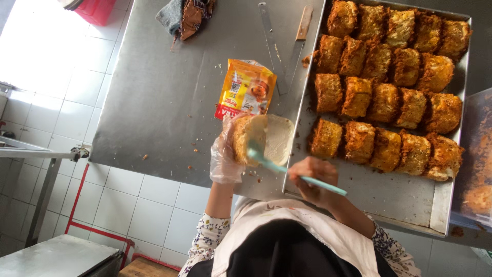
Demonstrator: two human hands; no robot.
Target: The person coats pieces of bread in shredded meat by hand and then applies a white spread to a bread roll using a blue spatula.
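Fingers of my left hand (225,154), covered by a thin clear plastic glove, wrap around a split bread roll (261,137), holding it open just above the near edge of the steel surface (154,102). My right hand (312,177) is bare, and its fingers are closed around the handle of a pale turquoise spatula (287,172); the blade end rests against the roll's pale, cream-spread inner face. The roll sits roughly in the middle of my view, between the two hands, with its browned crust turned toward the left palm. Just beyond the roll, an orange and yellow foil packet (246,90) lies flat on the surface. Farther off, a long metal ruler (271,46) and a wooden-handled knife (299,43) lie crossed beside each other. To the right, a large metal baking tray (389,197) holds rows of rolls coated in golden-brown shredded topping (389,82), packed close, with the near part of the tray bare. A crumpled cloth (187,15) sits at the far edge of the surface. Crumbs are scattered over the steel. On the left, white floor tiles (56,87) show below, along with another steel table (56,256) at the near left corner. My apron and floral sleeves fill the near edge.
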